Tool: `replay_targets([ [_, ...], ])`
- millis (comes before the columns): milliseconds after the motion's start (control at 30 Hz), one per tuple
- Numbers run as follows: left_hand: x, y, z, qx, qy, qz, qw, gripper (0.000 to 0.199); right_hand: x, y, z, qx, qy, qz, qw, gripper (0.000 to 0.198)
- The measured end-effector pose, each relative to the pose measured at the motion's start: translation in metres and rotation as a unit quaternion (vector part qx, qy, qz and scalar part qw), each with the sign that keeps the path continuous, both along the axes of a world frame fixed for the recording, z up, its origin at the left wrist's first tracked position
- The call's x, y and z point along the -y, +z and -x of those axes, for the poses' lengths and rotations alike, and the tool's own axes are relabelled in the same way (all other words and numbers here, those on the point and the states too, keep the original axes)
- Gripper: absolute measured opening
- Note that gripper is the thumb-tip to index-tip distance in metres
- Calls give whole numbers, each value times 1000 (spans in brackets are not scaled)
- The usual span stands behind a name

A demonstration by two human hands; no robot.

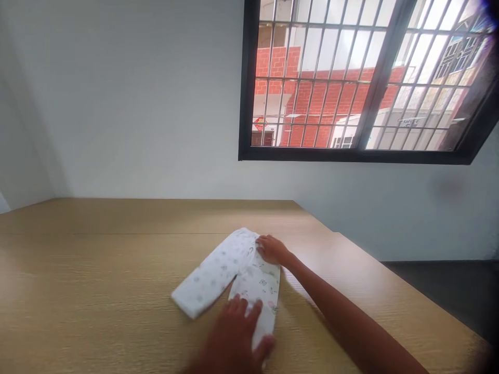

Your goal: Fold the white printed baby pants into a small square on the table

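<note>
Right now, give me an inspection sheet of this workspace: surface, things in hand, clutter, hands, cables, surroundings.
Surface: light wooden table, bare around the garment.
Things in hand: small white printed baby pants, lying flat, legs spread toward the person.
Clutter: nothing seen.
Hands: left hand pressed flat on the near leg's cuff end; right hand on the waistband edge; whether it pinches the cloth cannot be told.
Cables: nothing seen.
Surroundings: white wall, barred window showing red brick buildings, dark floor at right.
</note>
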State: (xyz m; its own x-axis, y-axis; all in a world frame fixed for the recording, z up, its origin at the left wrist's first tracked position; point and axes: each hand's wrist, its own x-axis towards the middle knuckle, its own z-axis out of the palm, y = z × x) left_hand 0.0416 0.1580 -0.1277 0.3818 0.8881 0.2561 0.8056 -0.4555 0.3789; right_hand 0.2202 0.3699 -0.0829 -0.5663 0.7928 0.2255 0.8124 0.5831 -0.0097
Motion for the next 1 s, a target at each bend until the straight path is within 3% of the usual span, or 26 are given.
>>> replay_targets([
  [100,-2,25,34,-48,53,30,997,57,9,4,-30,12,-54,13,998,21],
  [167,-1,30,53,-80,55,56,994,59,33,6,-47,16,-64,23,998,25],
  [367,38,21,101,-91,78,73,990,63,165,5,-73,-17,9,32,999,25],
  [533,75,15,136,-88,1,72,994,77,238,-9,-87,-63,66,0,996,47],
  [600,82,14,146,-83,-21,32,996,77,249,-16,-93,-67,65,-13,996,53],
  [667,86,16,153,-64,-30,3,998,65,256,-22,-98,-75,54,-21,995,56],
  [800,87,34,161,-24,-42,95,994,35,263,-28,-107,-110,43,-35,992,44],
  [900,77,54,168,44,-25,113,992,29,265,-19,-112,-174,40,-10,984,18],
  [1000,53,77,171,149,-25,121,981,23,257,2,-110,-262,21,37,964,18],
])
